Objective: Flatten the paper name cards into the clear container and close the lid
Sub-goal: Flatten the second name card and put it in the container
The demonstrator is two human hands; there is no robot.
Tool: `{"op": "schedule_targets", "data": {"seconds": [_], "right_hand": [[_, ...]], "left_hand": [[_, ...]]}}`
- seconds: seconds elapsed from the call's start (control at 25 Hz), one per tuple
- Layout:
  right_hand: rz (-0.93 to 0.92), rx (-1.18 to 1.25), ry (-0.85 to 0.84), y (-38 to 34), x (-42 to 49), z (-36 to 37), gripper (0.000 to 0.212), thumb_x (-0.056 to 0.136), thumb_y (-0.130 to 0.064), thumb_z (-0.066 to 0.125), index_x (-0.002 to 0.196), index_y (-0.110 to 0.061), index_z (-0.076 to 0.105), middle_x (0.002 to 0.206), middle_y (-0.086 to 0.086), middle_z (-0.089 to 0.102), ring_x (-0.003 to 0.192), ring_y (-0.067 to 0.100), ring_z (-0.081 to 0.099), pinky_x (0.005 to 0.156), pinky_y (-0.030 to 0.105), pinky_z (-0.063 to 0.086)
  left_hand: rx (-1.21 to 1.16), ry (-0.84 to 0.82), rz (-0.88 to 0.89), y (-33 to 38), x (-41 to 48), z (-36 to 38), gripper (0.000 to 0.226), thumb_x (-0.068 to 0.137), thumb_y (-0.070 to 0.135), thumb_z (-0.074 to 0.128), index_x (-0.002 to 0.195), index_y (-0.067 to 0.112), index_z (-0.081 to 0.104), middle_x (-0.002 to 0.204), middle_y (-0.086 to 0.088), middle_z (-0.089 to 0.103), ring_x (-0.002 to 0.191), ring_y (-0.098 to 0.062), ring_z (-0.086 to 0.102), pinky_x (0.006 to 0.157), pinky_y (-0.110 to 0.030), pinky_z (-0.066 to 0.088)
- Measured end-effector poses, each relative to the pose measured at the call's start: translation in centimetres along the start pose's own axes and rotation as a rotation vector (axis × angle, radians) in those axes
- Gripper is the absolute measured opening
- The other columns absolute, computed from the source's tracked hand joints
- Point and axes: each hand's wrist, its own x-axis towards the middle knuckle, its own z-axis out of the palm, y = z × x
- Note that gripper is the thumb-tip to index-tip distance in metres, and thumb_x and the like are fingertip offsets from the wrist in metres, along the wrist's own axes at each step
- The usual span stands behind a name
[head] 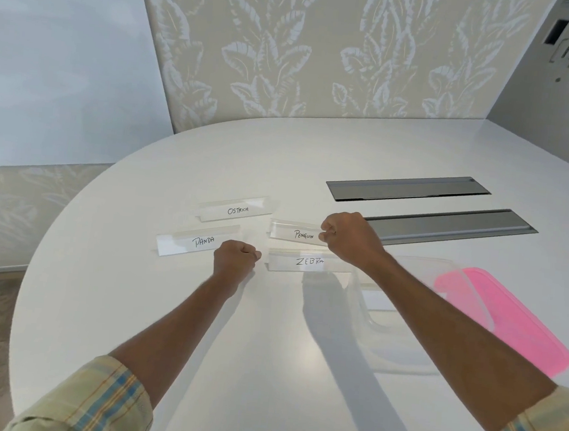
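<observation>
Four folded white paper name cards stand on the white table (263,368): OSTRICH (237,210) at the back, PANDA (187,243) front left, PENGUIN (292,233) and ZEBRA (301,262) to the right. My right hand (351,238) is closed, pinching the right end of the PENGUIN card. My left hand (236,258) is a fist at the right end of the PANDA card; I see no grip on it. The clear container (402,346) sits open at the right, partly under my right forearm, with a pale flat strip inside. Its pink lid (514,321) lies behind it.
Two grey metal cable hatches (409,188) (454,226) are set into the table beyond the cards. A leaf-patterned wall runs behind the rounded table edge. The floor shows at the left.
</observation>
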Motion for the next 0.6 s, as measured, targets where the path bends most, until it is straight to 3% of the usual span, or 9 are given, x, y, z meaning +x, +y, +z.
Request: {"op": "schedule_targets", "data": {"seconds": [0.16,0.4,0.6], "right_hand": [[0.112,-0.117,-0.017,0.8,2.5,0.9,0.014,0.1,-0.022,0.066,0.1,-0.014,0.077,0.108,0.008,0.076,0.099,0.033,0.072,0.086,0.039,0.061],[0.269,-0.271,-0.092,3.3,4.7,1.9,0.009,0.087,-0.009,0.063,0.092,-0.011,0.07,0.1,0.006,0.074,0.09,0.032,0.068,0.071,0.031,0.046],[0.314,-0.277,-0.098,3.9,5.3,2.6,0.017,0.086,-0.013,0.066,0.103,-0.015,0.068,0.101,0.002,0.068,0.089,0.031,0.063,0.075,0.034,0.044]], "left_hand": [[-0.024,-0.054,-0.019,-0.3,0.5,0.6,0.013,0.09,0.007,0.081,0.08,0.01,0.073,0.08,-0.006,0.067,0.06,-0.02,0.064,0.048,-0.015,0.054],[-0.029,-0.088,-0.024,-0.7,1.4,1.7,0.016,0.089,0.005,0.082,0.087,-0.01,0.076,0.076,-0.01,0.068,0.061,-0.019,0.067,0.051,-0.014,0.057],[0.027,-0.082,0.019,-0.7,1.4,1.6,0.01,0.09,0.01,0.079,0.085,0.002,0.082,0.069,-0.014,0.075,0.046,-0.007,0.062,0.046,-0.006,0.044]]}}
